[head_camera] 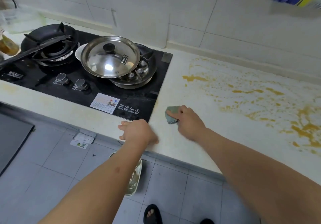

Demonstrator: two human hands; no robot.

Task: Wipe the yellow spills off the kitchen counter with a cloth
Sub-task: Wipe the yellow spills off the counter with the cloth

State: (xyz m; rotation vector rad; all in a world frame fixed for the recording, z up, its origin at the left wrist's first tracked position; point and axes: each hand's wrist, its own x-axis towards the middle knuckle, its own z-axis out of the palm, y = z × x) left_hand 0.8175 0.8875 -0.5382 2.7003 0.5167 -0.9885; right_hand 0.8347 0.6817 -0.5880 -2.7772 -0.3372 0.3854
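**Two hands at the counter edge, one gripping the cloth**

Two hands are working at the counter (217, 142). The left hand (137, 132) is resting on the counter's front edge, fingers relaxed and holding nothing. Just right of it and slightly farther, the right hand (188, 122) is gripping a grey-green cloth (169, 115), pressing it onto the surface. Yellow spills (260, 102) are spreading well right of and beyond that hand. Beyond the left hand, a steel lid (110, 56) is sitting tilted on the black stove (139, 100).
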